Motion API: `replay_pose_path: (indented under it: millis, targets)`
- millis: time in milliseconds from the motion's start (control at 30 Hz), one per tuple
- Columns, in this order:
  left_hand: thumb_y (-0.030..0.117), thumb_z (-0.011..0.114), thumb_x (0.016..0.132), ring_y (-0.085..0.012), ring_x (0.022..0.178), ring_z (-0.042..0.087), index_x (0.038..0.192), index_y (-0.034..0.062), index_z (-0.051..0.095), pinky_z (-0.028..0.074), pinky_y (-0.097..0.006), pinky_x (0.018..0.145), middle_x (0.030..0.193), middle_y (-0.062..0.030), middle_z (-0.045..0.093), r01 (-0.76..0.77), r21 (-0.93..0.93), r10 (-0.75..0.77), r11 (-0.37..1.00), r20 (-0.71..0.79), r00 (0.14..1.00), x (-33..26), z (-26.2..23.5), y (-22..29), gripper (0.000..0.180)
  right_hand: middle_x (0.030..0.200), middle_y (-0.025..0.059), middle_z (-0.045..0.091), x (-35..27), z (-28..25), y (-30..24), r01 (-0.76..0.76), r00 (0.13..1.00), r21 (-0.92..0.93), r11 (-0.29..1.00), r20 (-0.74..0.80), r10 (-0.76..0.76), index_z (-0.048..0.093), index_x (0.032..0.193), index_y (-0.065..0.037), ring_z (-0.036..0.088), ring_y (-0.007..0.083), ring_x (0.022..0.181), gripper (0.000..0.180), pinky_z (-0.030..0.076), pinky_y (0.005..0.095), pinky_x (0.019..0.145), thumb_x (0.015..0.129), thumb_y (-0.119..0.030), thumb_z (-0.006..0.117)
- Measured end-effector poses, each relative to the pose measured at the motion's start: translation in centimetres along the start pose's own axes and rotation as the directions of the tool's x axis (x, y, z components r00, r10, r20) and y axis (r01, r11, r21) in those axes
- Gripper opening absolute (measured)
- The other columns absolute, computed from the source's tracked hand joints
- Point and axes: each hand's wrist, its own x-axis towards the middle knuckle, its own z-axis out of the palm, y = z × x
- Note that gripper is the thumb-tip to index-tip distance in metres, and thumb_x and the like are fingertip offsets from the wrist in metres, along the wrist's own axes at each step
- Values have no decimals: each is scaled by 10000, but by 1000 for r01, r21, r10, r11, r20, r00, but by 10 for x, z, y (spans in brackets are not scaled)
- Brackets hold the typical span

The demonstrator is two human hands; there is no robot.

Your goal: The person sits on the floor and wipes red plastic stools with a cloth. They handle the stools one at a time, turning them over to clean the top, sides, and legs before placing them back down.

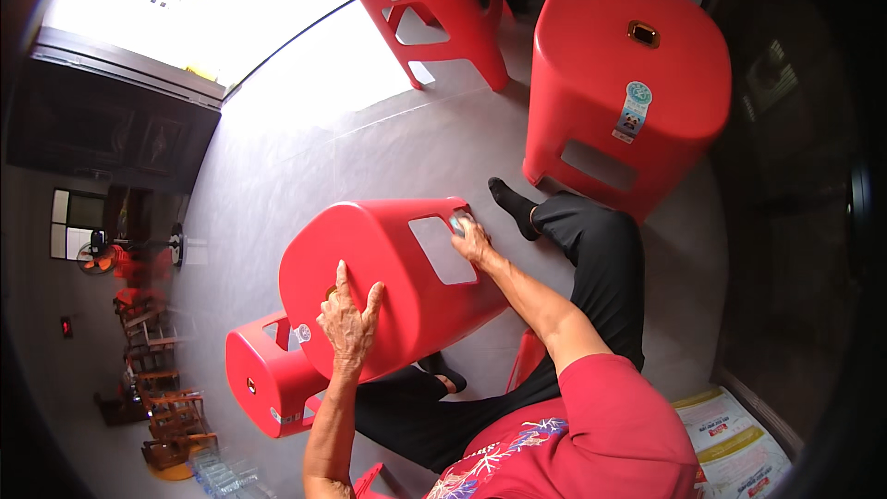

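A red plastic stool (388, 268) lies tipped on its side in front of me, its seat facing left. My left hand (347, 325) lies against that seat, index finger and thumb spread apart. Its other fingers are bent near the gold-rimmed hole, partly hidden. At the stool's far right leg, beside the side opening, my right hand (472, 238) is closed round a small pale, bluish thing, blurred and mostly covered by the fingers. A smaller-looking red stool (268, 370), also tipped over, is just left of and below the first one.
Two more red stools stand upright: a large one (601, 46) at the right and another (434, 37) at the back. My socked foot (513, 208) rests between stools. Wooden chairs (166, 388) line the left side; printed sacks (730, 439) lie at lower right.
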Motion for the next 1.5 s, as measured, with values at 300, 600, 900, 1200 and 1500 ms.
replay_pose_path:
  millis: [300, 600, 900, 1200, 1500]
  targets:
    - [483, 528, 897, -412, 1301, 272, 1446, 129, 336, 197, -516, 1070, 1373, -283, 297, -194, -159, 157, 968, -215, 964, -25, 22, 9, 681, 1367, 134, 480, -14, -43, -152, 642, 757, 114, 758, 67, -650, 543, 1274, -53, 434, 330, 1237, 358, 353, 407, 1035, 930, -144, 502]
    - [323, 574, 877, -421, 1319, 254, 1411, -1, 323, 210, -499, 1083, 1433, -249, 258, -247, -173, 213, 954, -192, 958, -26, 30, -2, 673, 1422, 71, 435, -143, -60, -163, 738, 675, -15, 675, -16, -738, 552, 1300, -214, 334, 322, 1316, 484, 257, 406, 978, 823, -169, 621]
    - [407, 607, 847, -394, 1323, 252, 1415, 87, 363, 210, -516, 1079, 1430, -206, 286, -175, -146, 158, 974, -126, 979, -19, 10, 14, 696, 1409, 115, 448, 43, -12, -179, 619, 738, 259, 742, 131, -661, 480, 1337, -124, 444, 328, 1259, 435, 348, 446, 1041, 970, -335, 383]
    - [443, 613, 837, -371, 1317, 262, 1407, 152, 386, 223, -525, 1056, 1398, -204, 303, -130, -158, 100, 979, -181, 978, -20, 16, 11, 679, 1465, 297, 221, -80, -43, -163, 414, 892, 269, 870, 74, -447, 127, 1478, -36, 282, 443, 1326, 711, 257, 462, 1085, 958, -448, 381]
    - [519, 596, 829, -319, 1307, 297, 1401, 146, 392, 217, -506, 1042, 1385, -176, 314, -19, -164, -13, 986, -189, 982, -23, 19, 13, 713, 1268, 245, 480, -169, -33, -97, 378, 923, 45, 925, -101, -372, 246, 1450, -65, 511, 399, 1112, 669, 427, 469, 885, 899, -293, 548]
